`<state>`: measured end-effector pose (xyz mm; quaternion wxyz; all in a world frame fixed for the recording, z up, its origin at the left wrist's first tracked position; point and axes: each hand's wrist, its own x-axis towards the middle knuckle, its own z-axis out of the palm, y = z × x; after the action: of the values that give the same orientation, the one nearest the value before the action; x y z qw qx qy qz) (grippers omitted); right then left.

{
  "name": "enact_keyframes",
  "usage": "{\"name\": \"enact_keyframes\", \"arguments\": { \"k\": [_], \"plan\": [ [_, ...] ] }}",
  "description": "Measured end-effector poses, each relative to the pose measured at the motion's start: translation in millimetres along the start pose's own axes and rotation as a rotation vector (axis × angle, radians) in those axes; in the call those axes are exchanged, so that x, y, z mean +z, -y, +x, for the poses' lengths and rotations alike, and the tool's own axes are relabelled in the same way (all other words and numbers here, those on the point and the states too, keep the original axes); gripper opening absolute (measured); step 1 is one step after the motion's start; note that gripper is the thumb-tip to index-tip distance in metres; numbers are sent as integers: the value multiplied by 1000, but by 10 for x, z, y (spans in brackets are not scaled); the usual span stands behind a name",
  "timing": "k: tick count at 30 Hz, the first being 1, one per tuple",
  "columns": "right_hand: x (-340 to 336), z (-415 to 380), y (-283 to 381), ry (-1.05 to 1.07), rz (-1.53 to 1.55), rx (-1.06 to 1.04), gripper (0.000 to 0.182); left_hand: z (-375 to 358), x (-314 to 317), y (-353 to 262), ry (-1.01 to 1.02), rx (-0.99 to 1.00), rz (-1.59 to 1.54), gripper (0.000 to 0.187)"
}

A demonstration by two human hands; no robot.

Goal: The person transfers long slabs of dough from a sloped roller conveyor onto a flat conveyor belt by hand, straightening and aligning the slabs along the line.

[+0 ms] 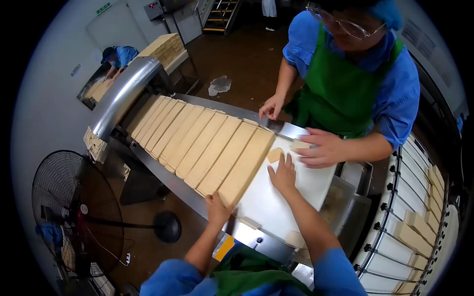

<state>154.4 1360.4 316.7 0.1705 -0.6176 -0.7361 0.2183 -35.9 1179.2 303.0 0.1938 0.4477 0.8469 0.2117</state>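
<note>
Pale beige flat slabs point(197, 140) lie in an overlapping row on a metal conveyor. My left hand point(217, 209) has its fingers curled at the near corner of the end slab point(247, 163). On the white board point(266, 202) beyond that slab, my right hand point(283, 175) lies with fingers apart, its fingertips at a small beige offcut point(275, 155). A co-worker's hand point(323, 148) is beside another small piece point(299, 145). Two more pieces sit near the board's front edge, one of them a flat strip point(249, 222).
Across the board stands a co-worker in a green apron point(340, 89). A curved metal hood point(126, 93) spans the conveyor's far end. A fan point(79, 212) stands at left, a rack with beige pieces point(410, 232) at right. Plastic bins point(353, 212) sit beside the board.
</note>
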Motion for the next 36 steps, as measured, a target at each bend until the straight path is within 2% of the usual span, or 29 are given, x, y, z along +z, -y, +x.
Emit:
{"name": "enact_keyframes", "arguments": {
  "k": [1, 2, 3, 6, 10, 13, 14, 15, 18, 19, 21, 22, 23, 25, 26, 27, 28, 29, 30, 31, 32, 33, 35, 36],
  "plan": [
    [46, 267, 164, -66, -133, -149, 69, 31, -34, 9, 11, -1, -3, 89],
    [112, 582, 234, -93, 101, -336, 65, 50, -58, 18, 26, 43, -11, 87],
    [157, 748, 393, -56, 58, -333, 66, 43, -74, -16, 38, 89, -20, 85],
    [418, 973, 857, 116, -181, -165, 69, 53, -285, -199, 179, 21, -54, 81],
    [557, 973, 859, 123, -372, 3, 73, 123, -203, -189, 257, 19, 12, 80],
    [308, 884, 606, 116, -365, 287, 76, 64, 20, -16, 131, 182, 4, 82],
    [154, 836, 462, 116, -318, 413, 77, 64, -13, -72, 198, 197, -55, 81],
    [-315, 694, 485, 194, -144, 594, 82, 90, -40, -131, 257, 195, -105, 80],
    [-681, 340, -106, 12, -49, 733, 88, 139, 87, -152, 493, 537, -34, 90],
    [-674, 264, -309, -22, -41, 767, 88, 112, 176, -277, 512, 582, -30, 90],
    [-648, 65, -599, -259, -157, 682, 87, 14, 358, -467, 596, 577, 55, 105],
    [-737, -63, -623, -341, -126, 703, 88, 8, 431, -519, 577, 594, 185, 112],
    [-861, -210, -708, -367, -124, 722, 88, -23, 510, -583, 581, 626, 187, 112],
    [-1160, -602, -893, -418, 352, 927, 89, -226, 416, -947, 387, 681, 200, 108],
    [-1316, -819, -1039, -440, 338, 966, 92, -386, 318, -1165, 233, 848, 296, 88],
    [-1428, -1083, -1213, -595, 391, 948, 92, -487, 385, -1383, 232, 866, 296, 88],
    [-1642, -1383, -1304, -748, 442, 923, 92, -593, 465, -1587, 344, 819, 31, 82],
    [-1881, -1705, -1408, -814, 424, 967, 87, -712, 557, -1790, 456, 761, -231, 79],
    [-2264, -2047, -1454, -878, 405, 1016, 83, -845, 670, -1968, 471, 893, -263, 76],
    [-2470, -2356, -1653, -994, 398, 1000, 79, -1049, 693, -2203, 476, 906, -251, 76],
    [-2655, -2661, -1870, -1108, 392, 983, 75, -1332, 702, -2488, 510, 1026, -305, 76],
    [-2823, -2941, -2159, -1149, 413, 1022, 72, -1594, 752, -2740, 545, 1146, -367, 75],
    [-3073, -3441, -2892, -1183, 249, 1140, 74, -2026, 981, -3126, 588, 1351, -357, 76],
    [-3253, -3663, -3131, -1153, 259, 1214, 77, -2234, 1124, -3277, 588, 1364, -349, 76]
  ]
}}
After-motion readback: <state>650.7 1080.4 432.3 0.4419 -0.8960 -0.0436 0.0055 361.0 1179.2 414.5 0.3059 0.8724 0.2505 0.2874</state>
